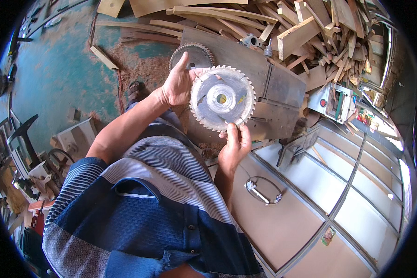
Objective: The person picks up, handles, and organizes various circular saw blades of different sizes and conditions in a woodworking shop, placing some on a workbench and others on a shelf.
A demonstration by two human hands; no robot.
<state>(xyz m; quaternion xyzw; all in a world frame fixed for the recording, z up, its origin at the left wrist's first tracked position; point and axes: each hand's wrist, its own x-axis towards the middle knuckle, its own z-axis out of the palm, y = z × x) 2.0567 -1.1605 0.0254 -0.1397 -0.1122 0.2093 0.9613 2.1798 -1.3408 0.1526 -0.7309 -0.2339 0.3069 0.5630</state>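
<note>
The green floor [69,55] was spread out at the left, and the framed pale panels [282,222] were laid out at the lower right. Beyond them, the heap of wood offcuts [329,41] was piled across the far right, behind the grey metal-topped desk [282,88]. In front of that desk, a round toothed saw blade [207,104] was held up, its broad face turned toward the wearer; since it was a disc, no long axis was offered, and its place was set by its rim alone. A second saw blade [200,54], darker, was seen at the left end of the desk, just past the left thumb and partly hidden by the hand. The held blade was kept between the two hands: its left rim was met by the left grip [177,88], and its lower rim by the right grip [235,146]. Neither hand was nearer, as both were in contact. The left grip was left wide, thumb raised clear of the disc, fingers partly covered by it; how firmly they were pressed could not be told. The right grip was narrowed, the rim pinched at the thumb. The small centre hole [222,98] was left uncovered by either hand.
</note>
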